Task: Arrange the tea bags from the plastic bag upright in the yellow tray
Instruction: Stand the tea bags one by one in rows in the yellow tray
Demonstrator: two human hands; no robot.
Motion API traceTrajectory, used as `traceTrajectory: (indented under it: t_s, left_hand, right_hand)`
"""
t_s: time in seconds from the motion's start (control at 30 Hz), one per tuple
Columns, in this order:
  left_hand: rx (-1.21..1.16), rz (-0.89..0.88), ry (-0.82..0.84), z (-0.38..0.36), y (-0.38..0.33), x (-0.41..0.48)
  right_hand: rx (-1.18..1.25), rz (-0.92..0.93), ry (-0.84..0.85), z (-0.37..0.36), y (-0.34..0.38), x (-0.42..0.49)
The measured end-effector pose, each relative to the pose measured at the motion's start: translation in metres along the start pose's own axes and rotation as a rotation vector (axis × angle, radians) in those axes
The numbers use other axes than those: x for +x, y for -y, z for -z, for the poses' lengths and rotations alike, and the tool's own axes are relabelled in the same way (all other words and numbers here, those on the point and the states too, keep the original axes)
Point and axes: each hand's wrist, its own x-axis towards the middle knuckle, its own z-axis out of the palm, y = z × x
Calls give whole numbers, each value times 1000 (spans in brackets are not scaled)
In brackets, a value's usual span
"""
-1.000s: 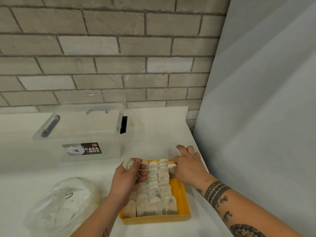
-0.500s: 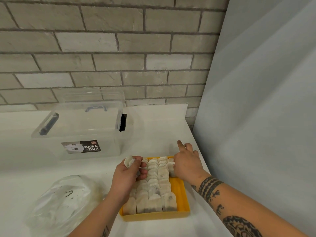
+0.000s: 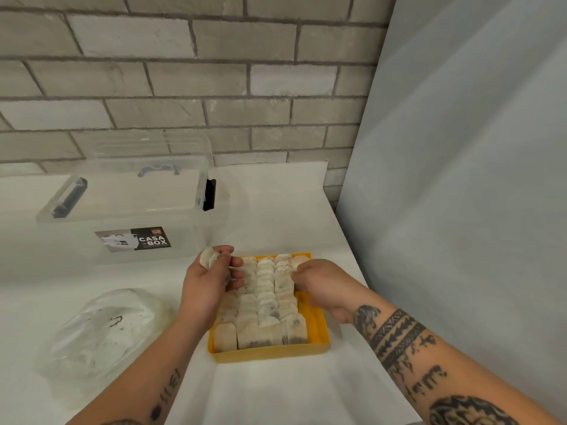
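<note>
– Curled now, the right hand (image 3: 322,286) has drawn back toward the wearer since half a second ago; then its fingers were stretched out past the tray's far right corner; the rest looks as it was.
– And starting from the left?
– At the left the plastic bag (image 3: 101,329) lies crumpled on the white table (image 3: 276,204), beside the left forearm; behind it stands a clear storage box (image 3: 122,216) with black latches, close to the brick wall (image 3: 214,87).
– What about the left hand?
– Over the tray's far left corner is the left hand (image 3: 205,286); its fingers and thumb are curled round a small bunch of held tea bags (image 3: 208,257), just above the rim.
– And the tray itself?
– Between the two hands sits the yellow tray (image 3: 270,352); rows of upright tea bags (image 3: 267,302) fill most of it, packed touching; a bare yellow strip shows along its right side.
– Is the right hand pinching anything?
– Knuckles up, fingertips down at the far end of the right-hand row; whether they pinch a bag or only press on it, I cannot tell; a grey panel (image 3: 460,179) stands to the right.
</note>
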Motion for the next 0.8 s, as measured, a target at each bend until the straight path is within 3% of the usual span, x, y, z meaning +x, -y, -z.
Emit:
traceTrajectory:
  t_s: [0.27, 0.37, 0.47, 0.57, 0.8]
  left_hand:
    - [226, -55, 87, 2, 13, -4]
    - [285, -67, 79, 4, 14, -2]
    - [297, -59, 86, 3, 14, -2]
    - [307, -46, 90, 3, 13, -2]
    - [246, -8, 107, 2, 6, -1]
  right_hand:
    - [204, -219, 118, -28, -13, 8]
    - [254, -253, 191, -24, -51, 39]
    - [310, -283, 187, -23, -61, 34]
    - [328, -308, 103, -30, -9, -26]
    - [387, -307, 104, -30, -16, -25]
